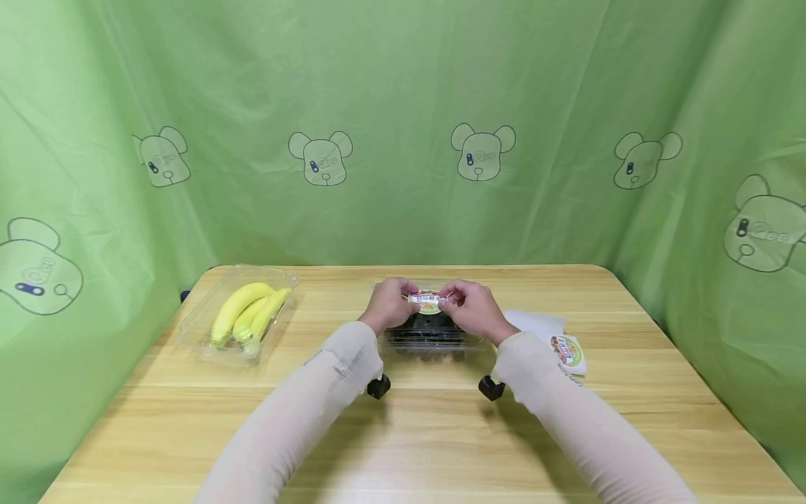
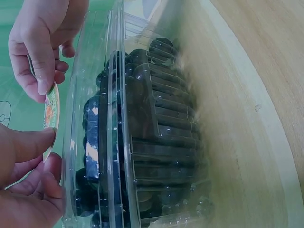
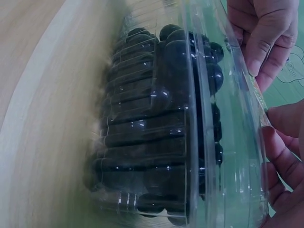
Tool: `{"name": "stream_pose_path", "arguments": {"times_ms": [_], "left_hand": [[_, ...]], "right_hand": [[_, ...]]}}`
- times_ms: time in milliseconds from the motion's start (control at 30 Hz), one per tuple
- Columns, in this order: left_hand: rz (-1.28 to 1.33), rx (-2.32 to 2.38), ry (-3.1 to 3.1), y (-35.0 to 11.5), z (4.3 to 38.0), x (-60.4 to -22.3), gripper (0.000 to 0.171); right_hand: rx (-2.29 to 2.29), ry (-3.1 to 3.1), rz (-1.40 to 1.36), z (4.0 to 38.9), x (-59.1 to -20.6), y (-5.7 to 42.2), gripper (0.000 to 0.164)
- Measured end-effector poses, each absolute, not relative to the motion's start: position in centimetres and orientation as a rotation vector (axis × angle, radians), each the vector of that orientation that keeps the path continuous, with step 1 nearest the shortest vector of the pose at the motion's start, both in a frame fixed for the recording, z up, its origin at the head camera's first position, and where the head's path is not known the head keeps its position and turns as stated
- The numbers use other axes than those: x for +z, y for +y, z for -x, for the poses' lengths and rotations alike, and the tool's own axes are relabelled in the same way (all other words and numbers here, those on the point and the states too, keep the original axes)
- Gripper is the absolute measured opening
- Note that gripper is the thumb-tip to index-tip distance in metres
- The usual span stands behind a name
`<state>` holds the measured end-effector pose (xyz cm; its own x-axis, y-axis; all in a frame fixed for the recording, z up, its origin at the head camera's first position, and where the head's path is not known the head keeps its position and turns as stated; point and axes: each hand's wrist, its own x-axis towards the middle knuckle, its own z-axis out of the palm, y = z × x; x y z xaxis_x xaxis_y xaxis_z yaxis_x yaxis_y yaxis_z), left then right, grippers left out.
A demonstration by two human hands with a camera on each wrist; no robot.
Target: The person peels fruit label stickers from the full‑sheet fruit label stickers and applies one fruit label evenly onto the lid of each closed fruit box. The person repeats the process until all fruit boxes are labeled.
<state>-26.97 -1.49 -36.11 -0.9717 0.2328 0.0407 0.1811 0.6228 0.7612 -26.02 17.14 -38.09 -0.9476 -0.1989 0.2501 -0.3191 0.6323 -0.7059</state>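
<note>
A round printed sticker [image 1: 429,301] is held over a clear plastic fruit box [image 1: 434,343] at the middle of the table. My left hand [image 1: 392,304] pinches its left edge between thumb and fingers. On the opposite edge, my right hand [image 1: 472,308] pinches it the same way. The left wrist view shows the sticker [image 2: 51,114] edge-on, close over the lid [image 2: 76,128]. Dark, round, grape-like fruit [image 3: 142,128] fills the box, which is closed.
At the table's left lies another clear box [image 1: 195,329] with several yellow bananas [image 1: 242,308] inside. Right of the middle, a white backing sheet [image 1: 535,322] carries another round sticker [image 1: 567,351], partly behind my right sleeve. A green curtain [image 1: 403,210] surrounds the table.
</note>
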Motion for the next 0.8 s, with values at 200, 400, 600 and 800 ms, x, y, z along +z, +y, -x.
{"name": "stream_pose_path", "arguments": {"times_ms": [200,400,600,800], "left_hand": [[-0.399,1.223,2.824,-1.28,27.18,-36.45,0.027],[-0.445,1.175,2.858,-1.19,27.33,-36.61,0.026],[-0.463,1.131,2.875,-1.05,27.3,-36.54,0.027],[-0.492,1.06,2.908,-0.91,27.17,-36.49,0.026]], "right_hand": [[1.157,-2.723,-0.424,26.23,-38.41,17.25,0.011],[1.088,-2.742,-0.423,26.27,-38.51,17.34,0.01],[1.028,-2.742,-0.446,26.24,-38.49,17.37,0.008],[0.969,-2.735,-0.492,26.29,-38.64,17.4,0.007]]}}
